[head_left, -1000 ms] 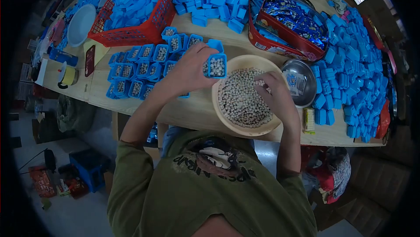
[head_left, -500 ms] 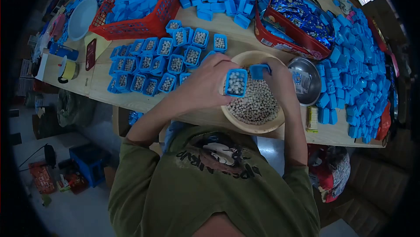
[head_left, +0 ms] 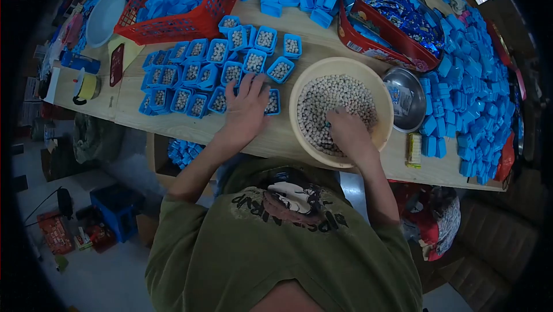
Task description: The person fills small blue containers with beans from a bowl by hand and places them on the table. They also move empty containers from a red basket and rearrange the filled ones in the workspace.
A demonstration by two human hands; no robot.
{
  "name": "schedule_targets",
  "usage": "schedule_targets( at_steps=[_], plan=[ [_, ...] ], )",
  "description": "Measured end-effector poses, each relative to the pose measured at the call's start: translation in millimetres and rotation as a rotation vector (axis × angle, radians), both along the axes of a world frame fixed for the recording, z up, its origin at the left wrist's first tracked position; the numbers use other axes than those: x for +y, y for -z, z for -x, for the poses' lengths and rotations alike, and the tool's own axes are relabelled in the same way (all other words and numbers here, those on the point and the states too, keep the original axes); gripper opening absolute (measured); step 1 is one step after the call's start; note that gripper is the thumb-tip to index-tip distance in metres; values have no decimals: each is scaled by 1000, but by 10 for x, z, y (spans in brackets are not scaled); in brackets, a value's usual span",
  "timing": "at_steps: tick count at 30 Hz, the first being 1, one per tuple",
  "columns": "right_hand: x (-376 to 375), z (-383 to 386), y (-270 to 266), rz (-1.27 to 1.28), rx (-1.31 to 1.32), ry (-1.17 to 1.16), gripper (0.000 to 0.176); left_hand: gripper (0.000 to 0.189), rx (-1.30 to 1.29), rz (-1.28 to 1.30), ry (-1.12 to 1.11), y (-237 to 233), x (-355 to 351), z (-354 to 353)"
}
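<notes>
My left hand (head_left: 244, 110) rests among small blue plastic boxes filled with pale round beads, its fingers stretched out over them. Right beside it stands a filled box (head_left: 272, 103), partly covered by the hand. Another filled box (head_left: 280, 69) sits just beyond my fingertips. My right hand (head_left: 349, 131) is down in a cream bowl (head_left: 385, 97) of beads (head_left: 331, 93). Its fingers are closed around a small blue box, of which only a sliver shows; the rest is hidden by the hand and the beads.
A red basket (head_left: 190, 31) of empty blue boxes stands behind the filled rows. A red tin (head_left: 380, 55) holds blue wrappers. Right of the bowl are a metal bowl (head_left: 410, 107), a yellow packet (head_left: 413, 150) and a heap of blue boxes (head_left: 469, 93).
My left hand has moved left from above the bowl to the filled rows, letting go of its filled box. My right hand has lowered its blue box into the beads.
</notes>
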State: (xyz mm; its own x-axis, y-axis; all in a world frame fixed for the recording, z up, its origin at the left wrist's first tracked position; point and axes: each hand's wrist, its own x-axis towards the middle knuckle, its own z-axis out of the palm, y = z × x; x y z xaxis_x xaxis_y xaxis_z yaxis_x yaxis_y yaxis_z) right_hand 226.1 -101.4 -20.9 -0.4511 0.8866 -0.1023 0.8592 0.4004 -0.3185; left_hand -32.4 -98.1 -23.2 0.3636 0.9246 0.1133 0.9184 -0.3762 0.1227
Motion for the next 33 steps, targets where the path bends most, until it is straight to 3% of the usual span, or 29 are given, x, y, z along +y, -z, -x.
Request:
schedule_targets(
  at_steps=[3,5,6,8,9,11,12,14,17,19,22,27,29,30,31,33],
  plan=[
    [53,-25,44,84,145,-27,16,67,107,-7,-5,119,35,-6],
    [134,-127,92,418,525,92,20,67,144,-28,-1,126,34,5],
    [156,-145,59,414,522,96,20,66,94,-5,1,75,19,12],
    [203,-183,-74,693,689,411,21,65,42,13,8,-24,-11,20],
    [217,-199,-144,687,689,416,21,65,-9,12,0,-72,-37,24],
    [238,-234,-255,850,994,506,20,65,-63,7,-2,-179,-66,15],
    [240,-253,-249,844,994,509,20,65,-93,-20,8,-241,-79,6],
    [242,-275,-221,1041,1346,431,24,64,-121,-50,19,-319,-66,-35],
    [230,-166,-269,1103,1505,406,29,64,-336,-14,112,-421,-47,-241],
    [211,-102,-294,1093,1504,397,32,64,-572,68,199,-487,-27,-439],
    [171,-11,-329,1036,1457,414,35,61,-705,72,225,-428,26,-628],
    [186,-75,-297,990,1361,378,39,56,-766,118,141,-380,-8,-547],
    [200,-170,-98,431,916,171,37,54,-797,132,72,-386,-58,-370],
    [211,-212,-199,309,603,149,44,51,-697,81,-8,-375,-80,-251],
    [194,-259,-188,309,607,144,44,50,-597,32,-83,-357,-94,-163],
    [121,-321,-169,215,122,70,48,47,-485,-57,-183,-201,-147,-53]
  ],
)
